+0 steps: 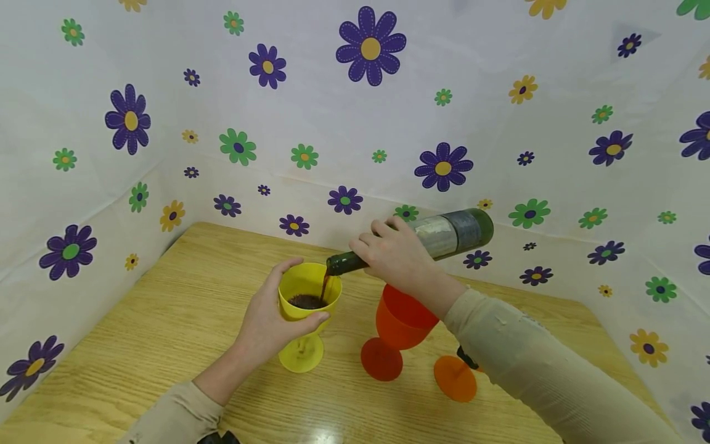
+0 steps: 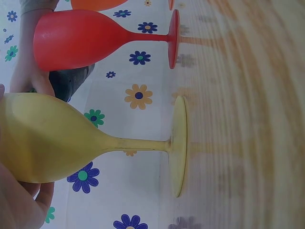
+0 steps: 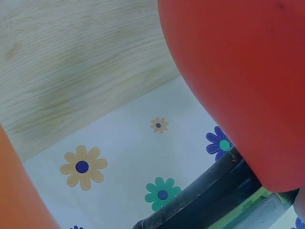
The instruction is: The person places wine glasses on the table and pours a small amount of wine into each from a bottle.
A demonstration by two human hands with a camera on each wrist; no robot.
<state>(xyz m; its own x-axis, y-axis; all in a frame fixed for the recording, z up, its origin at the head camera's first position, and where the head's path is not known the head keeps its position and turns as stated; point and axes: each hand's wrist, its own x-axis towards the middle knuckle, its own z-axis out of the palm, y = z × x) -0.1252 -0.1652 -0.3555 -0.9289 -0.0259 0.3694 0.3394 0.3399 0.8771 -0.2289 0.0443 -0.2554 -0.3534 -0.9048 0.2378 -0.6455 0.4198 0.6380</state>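
Observation:
My left hand (image 1: 277, 311) holds the bowl of a yellow goblet (image 1: 310, 317), thumb across its near side and fingers round the far left. The goblet stands upright on the table with dark liquid inside; its stem and base (image 2: 178, 146) show in the left wrist view. In my right hand (image 1: 396, 256) a green glass bottle (image 1: 444, 234) is gripped near its neck, tilted down to the left. Its mouth is just over the goblet's right rim, and a thin dark red stream runs into the yellow bowl.
Right of the yellow goblet stands a red goblet (image 1: 402, 320), partly behind my right forearm. An orange goblet's base (image 1: 455, 378) shows farther right, its upper part hidden by my sleeve. A white cloth (image 1: 310, 111) with flowers hangs behind the wooden table (image 1: 166, 327).

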